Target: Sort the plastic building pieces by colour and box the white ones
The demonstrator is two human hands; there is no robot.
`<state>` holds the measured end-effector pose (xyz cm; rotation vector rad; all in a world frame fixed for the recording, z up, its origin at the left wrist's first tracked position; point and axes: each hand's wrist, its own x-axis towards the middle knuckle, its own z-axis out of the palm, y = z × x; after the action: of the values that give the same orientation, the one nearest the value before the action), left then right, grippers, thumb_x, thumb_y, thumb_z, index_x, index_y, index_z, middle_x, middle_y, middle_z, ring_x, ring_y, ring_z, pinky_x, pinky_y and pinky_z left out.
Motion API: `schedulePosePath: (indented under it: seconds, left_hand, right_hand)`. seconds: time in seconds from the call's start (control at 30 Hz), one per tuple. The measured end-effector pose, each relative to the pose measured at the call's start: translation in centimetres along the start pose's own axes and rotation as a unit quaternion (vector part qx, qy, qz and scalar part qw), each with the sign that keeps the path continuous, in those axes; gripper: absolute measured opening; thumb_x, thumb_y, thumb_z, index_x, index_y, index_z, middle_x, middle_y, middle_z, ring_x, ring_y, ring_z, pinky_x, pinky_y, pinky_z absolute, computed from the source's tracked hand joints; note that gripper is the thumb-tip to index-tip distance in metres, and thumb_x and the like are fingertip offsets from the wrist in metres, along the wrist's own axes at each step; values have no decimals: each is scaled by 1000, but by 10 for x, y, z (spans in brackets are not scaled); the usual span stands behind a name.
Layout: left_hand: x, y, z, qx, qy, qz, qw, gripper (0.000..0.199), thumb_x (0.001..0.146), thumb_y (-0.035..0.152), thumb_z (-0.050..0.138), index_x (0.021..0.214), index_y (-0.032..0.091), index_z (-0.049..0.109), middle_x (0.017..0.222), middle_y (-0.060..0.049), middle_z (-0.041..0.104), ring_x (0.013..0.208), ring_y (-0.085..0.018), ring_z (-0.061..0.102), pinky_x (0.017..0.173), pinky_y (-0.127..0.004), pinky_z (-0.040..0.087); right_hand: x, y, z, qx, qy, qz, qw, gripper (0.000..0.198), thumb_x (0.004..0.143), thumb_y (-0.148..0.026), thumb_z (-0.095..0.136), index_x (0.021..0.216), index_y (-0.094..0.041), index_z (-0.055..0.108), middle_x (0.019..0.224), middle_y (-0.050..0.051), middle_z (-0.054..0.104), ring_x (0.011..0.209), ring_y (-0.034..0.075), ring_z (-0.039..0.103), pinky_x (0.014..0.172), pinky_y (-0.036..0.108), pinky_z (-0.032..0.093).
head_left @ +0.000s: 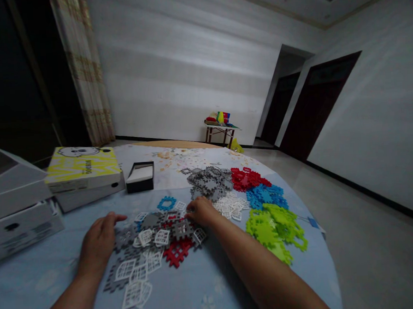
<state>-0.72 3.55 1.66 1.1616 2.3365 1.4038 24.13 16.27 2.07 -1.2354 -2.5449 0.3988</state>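
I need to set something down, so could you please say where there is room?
Bare cloth lies between left hand and white box, and between the nearest white pieces and right forearm. Crowded: the mixed pile and green heap.

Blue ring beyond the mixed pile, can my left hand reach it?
Probably yes: nothing seems to cover the blue ring, and only low pieces lie between it and your left hand.

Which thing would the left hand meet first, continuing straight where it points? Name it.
Likely the white lattice piece just beyond the outstretched finger of the left hand; the finger's height is unclear, so it might pass above.
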Motion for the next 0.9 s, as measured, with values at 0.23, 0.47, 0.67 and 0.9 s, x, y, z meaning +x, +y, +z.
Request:
schedulePosePath:
  seconds: [0.23, 0.47, 0.67, 0.9]
  left_hand:
    - [-1, 0, 0, -6, 1, 4, 1000, 49, 78, 45, 29, 80, 15, 68, 97, -12, 67, 98, -26, 59, 91, -39, 43]
    - [-1, 3, 0, 7, -3, -6, 1000, 51, 78, 45, 29, 82, 14, 69, 99, -12, 67, 100, -26, 59, 91, -39, 43]
    - [3, -5, 1, 20, -2, 7, 1000, 51, 79, 45, 29, 83, 15, 70, 97, -10, 67, 97, -25, 60, 90, -37, 44]
    - [1, -2, 0, 34, 2, 6, 999, 52, 79, 44, 29, 84, 13, 70, 98, -12, 67, 97, -25, 60, 89, -38, 45]
  right_hand:
    - [-14, 17, -15, 162, 63, -2, 985, 14, 77, -16, 59, 88, -19, 66, 83, 1, 68, 76, 14, 59, 71, 24, 44]
    - [-40, 68, -53, 94, 230, 26, 968, 21, 80, -16, 54, 96, -19, 67, 94, 7, 68, 89, 19, 58, 85, 33, 42]
    - [-54, 60, -47, 118, 175, -2, 977, 22, 79, -19, 58, 98, -18, 68, 92, 7, 67, 83, 17, 59, 78, 29, 45]
    - [-67, 18, -46, 122, -35, -98, 987, 24, 74, -24, 67, 98, -23, 70, 83, 1, 67, 72, 13, 58, 66, 22, 42]
